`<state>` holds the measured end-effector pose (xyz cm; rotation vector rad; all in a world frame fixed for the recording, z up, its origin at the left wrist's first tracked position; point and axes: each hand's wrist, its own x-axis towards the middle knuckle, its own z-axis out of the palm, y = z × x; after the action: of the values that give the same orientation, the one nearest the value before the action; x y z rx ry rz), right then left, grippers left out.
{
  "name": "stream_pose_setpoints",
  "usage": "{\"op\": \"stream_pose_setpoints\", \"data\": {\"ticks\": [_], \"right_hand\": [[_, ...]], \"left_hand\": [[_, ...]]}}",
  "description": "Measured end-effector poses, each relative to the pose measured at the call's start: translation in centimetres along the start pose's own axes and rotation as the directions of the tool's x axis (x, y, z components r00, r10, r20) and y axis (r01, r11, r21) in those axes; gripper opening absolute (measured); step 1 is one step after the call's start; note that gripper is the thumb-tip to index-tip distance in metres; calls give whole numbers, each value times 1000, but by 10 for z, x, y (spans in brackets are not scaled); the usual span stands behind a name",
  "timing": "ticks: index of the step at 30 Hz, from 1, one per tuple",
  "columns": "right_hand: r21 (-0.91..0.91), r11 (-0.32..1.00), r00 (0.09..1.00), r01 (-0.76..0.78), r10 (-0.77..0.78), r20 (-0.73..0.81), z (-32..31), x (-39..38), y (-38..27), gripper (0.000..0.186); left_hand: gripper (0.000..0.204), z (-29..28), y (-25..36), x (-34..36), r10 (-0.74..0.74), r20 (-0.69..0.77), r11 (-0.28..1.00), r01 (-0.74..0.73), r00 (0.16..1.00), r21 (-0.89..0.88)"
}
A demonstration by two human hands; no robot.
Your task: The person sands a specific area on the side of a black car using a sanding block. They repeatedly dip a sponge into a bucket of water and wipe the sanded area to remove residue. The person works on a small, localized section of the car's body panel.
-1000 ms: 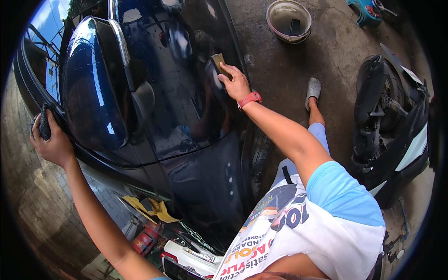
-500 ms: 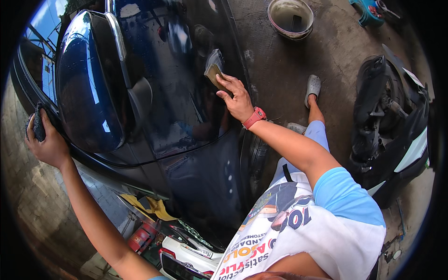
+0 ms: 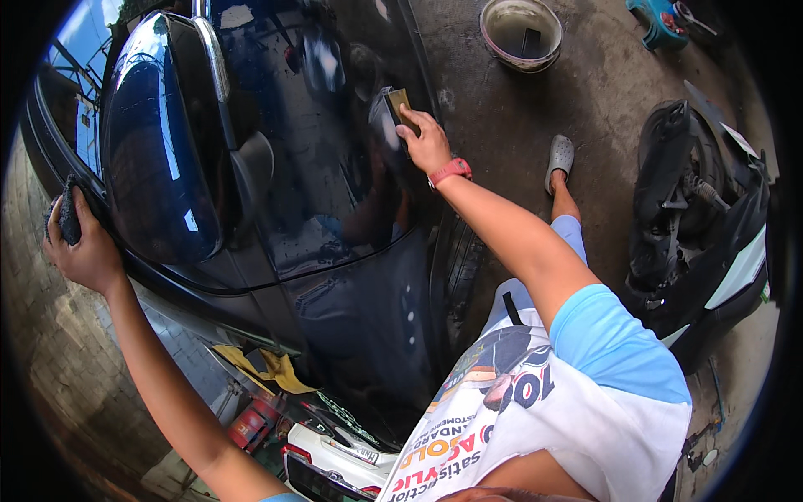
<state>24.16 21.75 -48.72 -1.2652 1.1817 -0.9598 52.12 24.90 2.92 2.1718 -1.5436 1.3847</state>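
Here, just past twelve o'clock, my right hand point(image 3: 431, 145) grips the end of a tan block point(image 3: 399, 103) with thumb and fingers, the block lying against the side of the dark car point(image 3: 309, 176) beside a pale patch point(image 3: 386, 127). Over at nine, my left hand point(image 3: 89, 258) curls its fingers round a black pad point(image 3: 70, 221); whether that touches the car, I cannot tell. I see the side mirror point(image 3: 159, 159) at ten, a bucket point(image 3: 519, 62) at one and a motorcycle point(image 3: 661, 209) at three.
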Motion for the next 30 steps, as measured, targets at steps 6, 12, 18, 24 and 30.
{"op": "stream_pose_setpoints", "data": {"ticks": [6, 12, 18, 24, 30], "right_hand": [[8, 991, 989, 134, -134, 63, -1, -50, -47, 50], [-53, 991, 993, -121, 122, 1, 4, 18, -11, 44], [73, 989, 992, 126, -127, 17, 0, -37, -54, 45], [-49, 986, 987, -157, 156, -35, 8, 18, -24, 44], [44, 993, 994, 110, -111, 17, -6, -48, -44, 45]], "left_hand": [[32, -5, -3, -7, -37, -14, 999, 37, 999, -27], [32, 4, -1, 5, 32, -4, 999, -32, 999, 22], [39, -6, -12, -6, -63, 17, 998, 63, 998, -2], [39, 2, -1, 2, 2, 8, 1000, -2, 1000, -2], [30, -6, 1, -4, -27, -20, 1000, 27, 999, -11]]}}
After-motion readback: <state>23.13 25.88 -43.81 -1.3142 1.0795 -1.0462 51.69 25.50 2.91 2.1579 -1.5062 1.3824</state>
